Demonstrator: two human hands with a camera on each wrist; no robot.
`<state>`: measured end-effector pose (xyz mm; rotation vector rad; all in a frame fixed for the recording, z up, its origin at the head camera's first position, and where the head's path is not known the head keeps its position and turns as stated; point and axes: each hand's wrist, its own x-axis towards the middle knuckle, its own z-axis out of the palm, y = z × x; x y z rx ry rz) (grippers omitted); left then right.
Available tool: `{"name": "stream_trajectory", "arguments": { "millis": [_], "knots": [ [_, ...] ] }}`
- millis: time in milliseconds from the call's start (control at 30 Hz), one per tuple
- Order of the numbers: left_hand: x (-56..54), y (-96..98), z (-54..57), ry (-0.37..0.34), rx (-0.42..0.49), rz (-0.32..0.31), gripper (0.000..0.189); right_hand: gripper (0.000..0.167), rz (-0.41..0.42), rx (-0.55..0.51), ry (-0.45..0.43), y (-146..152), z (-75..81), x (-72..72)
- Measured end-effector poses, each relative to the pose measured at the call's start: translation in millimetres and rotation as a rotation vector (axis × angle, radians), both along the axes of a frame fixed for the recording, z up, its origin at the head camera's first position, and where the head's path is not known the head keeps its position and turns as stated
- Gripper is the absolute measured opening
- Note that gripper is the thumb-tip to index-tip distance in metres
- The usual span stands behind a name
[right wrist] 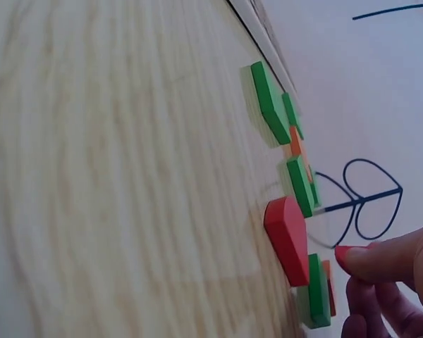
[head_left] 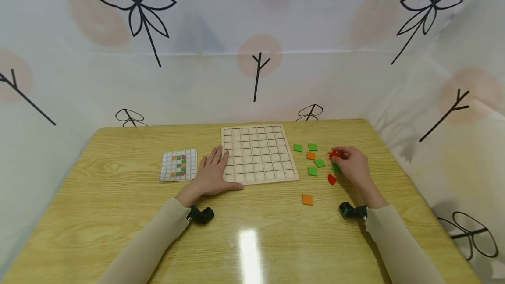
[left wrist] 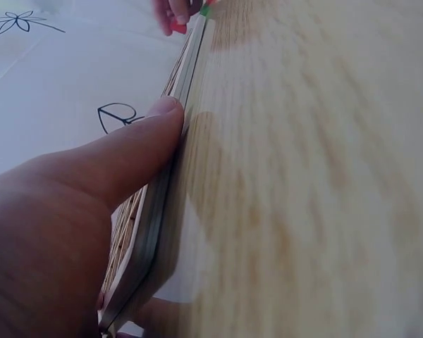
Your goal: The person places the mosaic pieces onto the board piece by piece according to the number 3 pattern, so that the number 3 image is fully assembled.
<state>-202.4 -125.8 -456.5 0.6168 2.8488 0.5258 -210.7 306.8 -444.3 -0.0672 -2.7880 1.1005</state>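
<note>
My left hand [head_left: 213, 173] lies with fingers straight and spread against the left side of a pale wooden grid board [head_left: 258, 154]. Its thumb stretches along the board's near edge, as the left wrist view also shows. To the right of the board, my right hand [head_left: 353, 165] pinches a small red piece [right wrist: 347, 253] between thumb and fingers, above the table; most of the piece is hidden by the fingertips. Below that hand lies a red quarter-round piece [head_left: 332, 179], with a green tile [right wrist: 316, 292] and an orange tile [right wrist: 330, 289] close by.
Several green tiles [head_left: 312, 171] and an orange tile [head_left: 311, 155] lie between the board and my right hand. Another orange tile [head_left: 307, 200] sits nearer me. A printed pattern card [head_left: 191, 165] is left of the board on the wooden table [head_left: 118, 196].
</note>
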Motion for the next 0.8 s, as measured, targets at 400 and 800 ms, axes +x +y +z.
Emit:
{"name": "stream_trajectory", "arguments": {
  "millis": [400, 800],
  "knots": [
    [-0.8, 0.7, 0.8, -0.009, 0.010, 0.002, 0.122, 0.020, 0.044, -0.122, 0.114, -18, 7.5, -3.5],
    [-1.1, 0.3, -3.2, -0.016, 0.003, 0.023, 0.126, 0.033, 0.106, -0.289, 0.053, -43, 5.8, -17.8]
  ]
}}
